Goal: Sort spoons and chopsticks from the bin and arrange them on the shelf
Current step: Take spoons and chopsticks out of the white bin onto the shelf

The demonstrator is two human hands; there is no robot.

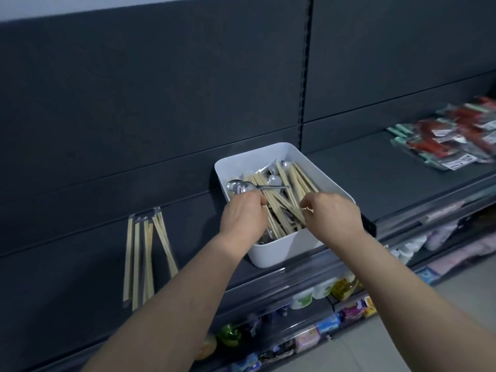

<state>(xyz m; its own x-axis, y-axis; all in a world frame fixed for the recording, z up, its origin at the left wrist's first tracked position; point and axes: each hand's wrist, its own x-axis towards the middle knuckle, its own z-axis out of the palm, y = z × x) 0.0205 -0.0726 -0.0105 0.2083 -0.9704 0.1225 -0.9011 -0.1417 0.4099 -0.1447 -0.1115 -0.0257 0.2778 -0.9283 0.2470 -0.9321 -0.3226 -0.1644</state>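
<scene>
Head view: looking down at a white bin (273, 253) sitting on a dark shelf (389, 183), near the front edge. Packed with pale wooden chopsticks (284, 189) and shiny metal spoons (236, 185), all mixed up and lying across each other. Left hand (243, 218) over the near left part of the bin, fingers curled, right next to a spoon bowl. Gripping a spoon or just touching one: cannot tell. Right hand (332, 213) over the near right part, fingers curled as well, tips down among the sticks. Maybe pinching one, maybe not: too hard to see. Well off to the left of the bin, laid-out chopsticks (145, 253) in a neat row on the shelf, side by side, some of them in clear wrap by the look of it. No spoons seen out on the shelf yet, so probably early in the sorting. Far off to the right, red and green packets (451, 138). About the spoons: likely hard, smooth and a bit slippery, heavier than the sticks but easy to lift. Best to pinch the thin handle, not the round bowl, and pull up slowly to keep from dragging sticks along. About the chopsticks: likely very light, stiff and thin, quick to roll away, and able to snap under a hard bend. Best to pick up a few together near the middle, keep them flat and level, and set them down gently beside the others.
</scene>
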